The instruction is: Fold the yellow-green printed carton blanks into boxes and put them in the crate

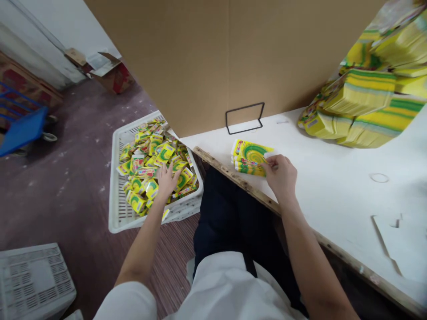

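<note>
My left hand (pixel 167 180), fingers spread, is over a white plastic basket (pixel 115 200) at the table's left side. Beneath it lies a heap of small yellow and green cartons (pixel 165 153), and I cannot tell whether the fingers touch them. On the white table, my right hand (pixel 282 175) pinches the right end of a flat yellow carton in a small fanned stack of flat cartons (pixel 248 155). The thumb and index finger are closed on it; the other fingers are curled in.
A large cardboard sheet (pixel 200 58) stands behind the stack, with a black wire frame (pixel 245 119) at its foot. Bundled flat cartons (pixel 363 111) are piled at right. A rubber band (pixel 379 178) and a thin blade-like strip (pixel 385 244) lie on the table (pixel 333 191). A blue trolley (pixel 25 126) stands left.
</note>
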The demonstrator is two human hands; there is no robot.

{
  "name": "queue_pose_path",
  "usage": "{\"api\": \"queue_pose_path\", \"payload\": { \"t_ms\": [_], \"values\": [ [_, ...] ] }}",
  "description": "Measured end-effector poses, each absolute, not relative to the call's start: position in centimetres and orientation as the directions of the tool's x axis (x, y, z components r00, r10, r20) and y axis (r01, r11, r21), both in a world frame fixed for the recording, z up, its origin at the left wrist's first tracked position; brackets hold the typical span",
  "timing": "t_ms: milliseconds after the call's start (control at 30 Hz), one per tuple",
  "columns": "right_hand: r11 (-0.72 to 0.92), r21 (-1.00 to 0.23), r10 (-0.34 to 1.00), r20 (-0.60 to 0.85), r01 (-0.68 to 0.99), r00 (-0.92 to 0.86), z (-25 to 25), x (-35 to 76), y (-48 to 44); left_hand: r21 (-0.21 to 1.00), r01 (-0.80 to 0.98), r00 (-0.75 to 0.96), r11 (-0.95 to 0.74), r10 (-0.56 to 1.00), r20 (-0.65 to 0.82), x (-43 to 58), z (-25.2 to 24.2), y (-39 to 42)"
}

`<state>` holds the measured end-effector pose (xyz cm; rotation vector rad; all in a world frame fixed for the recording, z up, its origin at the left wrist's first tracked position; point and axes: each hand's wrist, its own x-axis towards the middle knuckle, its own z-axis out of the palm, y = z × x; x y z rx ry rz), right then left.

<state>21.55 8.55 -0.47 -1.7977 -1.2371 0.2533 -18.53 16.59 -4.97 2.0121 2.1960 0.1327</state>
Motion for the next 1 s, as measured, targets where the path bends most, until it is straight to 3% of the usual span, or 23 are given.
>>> {"api": "queue_pose_path", "payload": {
  "t_ms": [33, 133, 200, 267, 367, 500, 633, 833, 1000],
  "values": [
    [-0.058, -0.797, 0.801, 0.321, 0.601, 0.504, -0.1, 21.5, 8.4, 0.229, 0.97, -0.091, 0.086, 0.996, 0.015, -17.8, -4.4, 15.8],
    [0.03, -0.899, 0.745, 0.311, 0.437, 0.589, 1.7, 20.5, 7.3, 0.617, 0.778, -0.074, -0.116, 0.959, 0.274, -13.7, -2.5, 12.8],
    [0.083, -0.937, 0.793, 0.269, 0.341, 0.546, 3.0, 19.0, 6.1, 0.834, 0.478, 0.041, -0.275, 0.956, 0.292, -9.6, -1.4, 10.4],
    [0.119, -0.949, 0.892, 0.231, 0.293, 0.388, 3.9, 17.0, 4.6, 0.945, 0.098, 0.194, -0.311, 0.938, 0.289, -5.2, -0.5, 8.0],
    [0.146, -0.959, 0.97, 0.187, 0.245, 0.153, 3.8, 14.2, 2.5, 0.919, -0.377, 0.161, -0.111, 0.97, 0.183, 0.1, 0.9, 5.6],
    [0.153, -0.97, 0.976, 0.179, 0.19, 0.127, 2.1, 12.6, 0.4, 0.758, -0.65, 0.041, 0.054, 0.999, -0.036, 3.1, 2.0, 4.6],
    [0.095, -0.98, 0.978, 0.124, 0.172, 0.165, 1.4, 12.5, -0.9, 0.72, -0.694, -0.048, 0.019, 0.996, -0.073, 3.6, 1.9, 4.3],
    [-0.015, -0.999, 1.0, -0.015, -0.035, 0.014, 1.6, 13.1, -1.0, 0.758, -0.65, -0.059, 0.058, 0.99, -0.126, 3.8, 1.6, 4.2],
    [-0.035, -0.985, 0.992, -0.015, 0.168, 0.123, 2.1, 13.5, -0.8, 0.825, -0.563, -0.058, 0.048, 0.994, -0.098, 4.0, 1.0, 3.6]
  ]
}}
